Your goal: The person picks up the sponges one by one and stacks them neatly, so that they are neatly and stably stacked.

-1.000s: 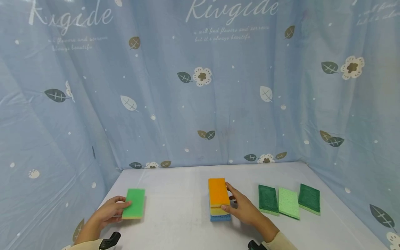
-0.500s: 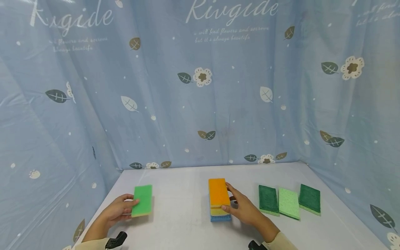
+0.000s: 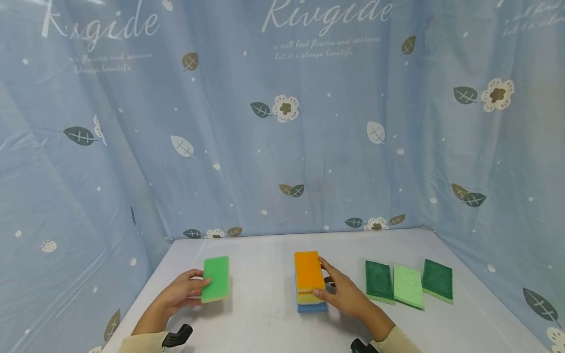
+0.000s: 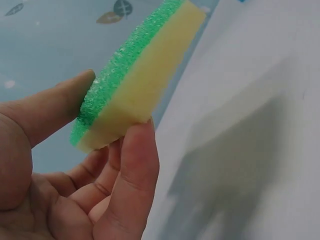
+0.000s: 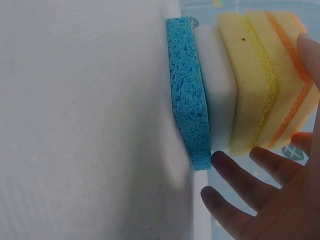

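My left hand (image 3: 199, 288) pinches a green-topped sponge (image 3: 216, 278) with a pale yellow base and holds it just above the white table (image 3: 265, 321), left of centre. In the left wrist view the thumb (image 4: 50, 107) lies on the green face of this sponge (image 4: 145, 75) and the fingers support it from below. A stack of sponges (image 3: 308, 274), orange on top, then yellow, white and blue, stands mid-table. My right hand (image 3: 326, 281) rests against the stack's right side, thumb at its near corner. Its fingers (image 5: 235, 175) are spread and nearly straight beside the stack (image 5: 225, 85).
Three flat sponges lie in a row at the right: dark green (image 3: 378, 282), light green (image 3: 408, 286), dark green (image 3: 437, 280). A blue patterned curtain (image 3: 282, 147) closes in the table at the back and both sides.
My left hand has carried the green sponge to the right, toward the stack, and slightly farther from me. The right hand and the stack have not moved.
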Tool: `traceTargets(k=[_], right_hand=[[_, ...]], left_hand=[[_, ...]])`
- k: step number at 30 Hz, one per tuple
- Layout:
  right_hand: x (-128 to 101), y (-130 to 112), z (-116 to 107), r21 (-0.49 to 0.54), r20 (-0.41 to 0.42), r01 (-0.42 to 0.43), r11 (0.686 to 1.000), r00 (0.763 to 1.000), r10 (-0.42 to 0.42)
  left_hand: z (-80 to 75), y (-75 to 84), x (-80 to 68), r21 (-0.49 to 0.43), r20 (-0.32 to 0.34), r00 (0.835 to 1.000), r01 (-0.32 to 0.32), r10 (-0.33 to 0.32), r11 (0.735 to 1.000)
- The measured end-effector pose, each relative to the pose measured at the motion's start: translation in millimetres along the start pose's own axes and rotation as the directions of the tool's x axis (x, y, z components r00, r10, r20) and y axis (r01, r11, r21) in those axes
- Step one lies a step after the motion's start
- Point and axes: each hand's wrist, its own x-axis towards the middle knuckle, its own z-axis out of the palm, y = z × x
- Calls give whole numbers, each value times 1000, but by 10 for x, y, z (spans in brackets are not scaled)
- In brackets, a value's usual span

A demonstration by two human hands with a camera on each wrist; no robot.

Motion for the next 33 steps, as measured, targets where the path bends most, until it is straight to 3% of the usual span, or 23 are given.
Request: traceTargets(k=[8,26,33], right_hand=[[-10,-27,-10,6,0,-2,1000,1000,2],[2,12,-28,9,4,-15,1000,1000,15],[4,14,-16,18,7,0,1000,1000,0]], left_hand=[[222,78,86,-19,22,1000,-16,16,1000],[631,346,206,-33,53,989,-133,135,991],[774,391,207,-28,45,991,-124,126,992]])
